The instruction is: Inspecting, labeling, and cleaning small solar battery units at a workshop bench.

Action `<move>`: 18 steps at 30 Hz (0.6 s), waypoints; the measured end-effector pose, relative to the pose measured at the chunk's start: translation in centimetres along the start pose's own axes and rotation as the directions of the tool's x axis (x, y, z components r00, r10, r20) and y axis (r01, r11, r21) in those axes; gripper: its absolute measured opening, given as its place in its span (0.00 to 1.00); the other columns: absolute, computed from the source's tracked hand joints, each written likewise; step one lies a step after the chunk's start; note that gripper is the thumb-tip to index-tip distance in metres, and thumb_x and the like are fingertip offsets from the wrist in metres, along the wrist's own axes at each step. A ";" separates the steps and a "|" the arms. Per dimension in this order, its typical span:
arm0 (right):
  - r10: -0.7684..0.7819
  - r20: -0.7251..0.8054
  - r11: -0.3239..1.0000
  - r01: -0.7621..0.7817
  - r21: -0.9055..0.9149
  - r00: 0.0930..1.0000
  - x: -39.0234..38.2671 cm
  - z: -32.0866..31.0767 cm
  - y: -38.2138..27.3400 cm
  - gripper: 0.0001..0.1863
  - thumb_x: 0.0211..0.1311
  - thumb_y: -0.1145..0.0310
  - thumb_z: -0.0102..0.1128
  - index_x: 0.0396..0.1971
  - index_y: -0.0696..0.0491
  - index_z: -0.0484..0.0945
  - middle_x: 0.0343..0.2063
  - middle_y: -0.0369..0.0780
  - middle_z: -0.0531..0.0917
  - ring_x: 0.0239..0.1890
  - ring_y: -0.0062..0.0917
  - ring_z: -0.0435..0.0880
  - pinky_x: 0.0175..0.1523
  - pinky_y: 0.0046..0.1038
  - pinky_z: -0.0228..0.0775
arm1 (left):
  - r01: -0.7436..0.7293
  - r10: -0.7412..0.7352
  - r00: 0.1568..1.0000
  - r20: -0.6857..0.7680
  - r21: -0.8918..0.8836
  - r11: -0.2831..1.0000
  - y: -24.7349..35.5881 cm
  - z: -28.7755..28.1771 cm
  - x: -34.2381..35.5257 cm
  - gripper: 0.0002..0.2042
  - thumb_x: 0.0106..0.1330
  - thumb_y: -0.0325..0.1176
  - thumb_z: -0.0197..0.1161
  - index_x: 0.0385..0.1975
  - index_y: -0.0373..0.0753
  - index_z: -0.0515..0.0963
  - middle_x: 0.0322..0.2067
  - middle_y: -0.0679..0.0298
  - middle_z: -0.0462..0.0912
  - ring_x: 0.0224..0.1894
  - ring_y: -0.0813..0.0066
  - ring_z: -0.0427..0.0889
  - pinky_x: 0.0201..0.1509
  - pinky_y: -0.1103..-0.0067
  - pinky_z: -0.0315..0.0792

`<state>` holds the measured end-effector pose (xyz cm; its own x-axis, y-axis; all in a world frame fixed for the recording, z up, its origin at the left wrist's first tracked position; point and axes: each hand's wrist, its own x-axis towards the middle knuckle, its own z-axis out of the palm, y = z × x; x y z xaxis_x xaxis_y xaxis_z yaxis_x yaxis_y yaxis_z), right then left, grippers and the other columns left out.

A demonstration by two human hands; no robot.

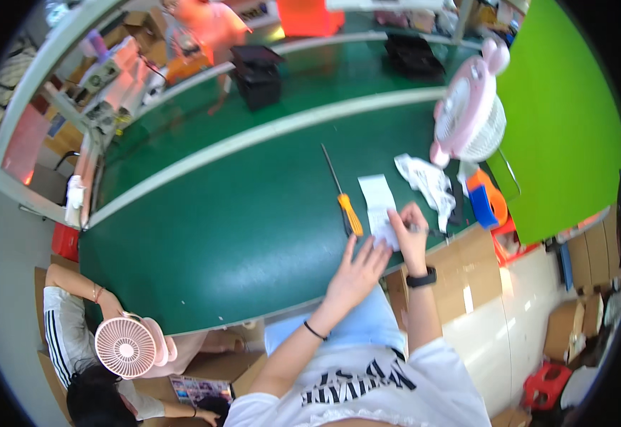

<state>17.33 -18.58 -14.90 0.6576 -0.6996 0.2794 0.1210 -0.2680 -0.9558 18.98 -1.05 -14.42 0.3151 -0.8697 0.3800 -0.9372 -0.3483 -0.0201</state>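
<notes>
Both hands (385, 249) press a white paper slip (379, 206) beside a screwdriver (344, 197).

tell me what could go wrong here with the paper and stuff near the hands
The white paper slip lies near the green table's front edge; the pink desk fan might blow it off if running. The left hand only rests flat by it, while the right hand presses on it. The orange-handled screwdriver lies close and could get knocked.
</notes>
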 end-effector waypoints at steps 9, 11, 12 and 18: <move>0.036 0.030 0.999 -0.037 0.040 0.999 -0.4 0.2 -0.5 0.17 0.61 0.76 0.64 0.19 0.54 0.64 0.15 0.28 0.68 0.19 0.07 0.63 0.23 0.17 0.54 | 0.025 -0.023 0.999 0.028 -0.094 0.995 0.1 -0.1 0.3 0.33 0.55 0.35 0.66 0.64 0.43 0.69 0.62 0.63 0.70 0.67 0.65 0.67 0.74 0.51 0.52; -0.006 0.048 0.995 0.011 -0.104 0.999 -0.7 0.3 -0.5 0.17 0.59 0.76 0.64 0.18 0.55 0.64 0.14 0.29 0.67 0.18 0.08 0.62 0.22 0.19 0.53 | 0.028 -0.026 0.999 0.021 -0.091 0.995 0.2 -0.2 0.1 0.32 0.55 0.35 0.66 0.64 0.43 0.69 0.62 0.63 0.70 0.67 0.65 0.68 0.74 0.50 0.52; -0.009 0.040 0.992 0.014 -0.128 0.999 -0.7 0.3 -0.5 0.17 0.57 0.76 0.65 0.17 0.55 0.64 0.13 0.30 0.66 0.18 0.10 0.61 0.22 0.21 0.52 | 0.025 -0.024 1.000 0.013 -0.092 0.995 0.3 -0.2 0.1 0.31 0.55 0.34 0.65 0.63 0.43 0.69 0.62 0.62 0.70 0.67 0.65 0.68 0.74 0.50 0.52; -0.023 0.069 0.974 0.038 -0.222 0.997 -0.7 0.3 -1.0 0.17 0.57 0.79 0.64 0.17 0.55 0.63 0.15 0.28 0.66 0.19 0.08 0.62 0.23 0.17 0.53 | 0.023 -0.021 1.000 0.013 -0.114 0.993 0.3 -0.5 0.2 0.29 0.56 0.33 0.63 0.62 0.42 0.71 0.61 0.61 0.71 0.66 0.65 0.68 0.74 0.50 0.52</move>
<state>16.99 -17.61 -14.15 0.7042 -0.6459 0.2947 -0.0219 -0.4347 -0.9003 18.70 -1.13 -13.86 0.3369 -0.8667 0.3679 -0.9408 -0.3257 0.0941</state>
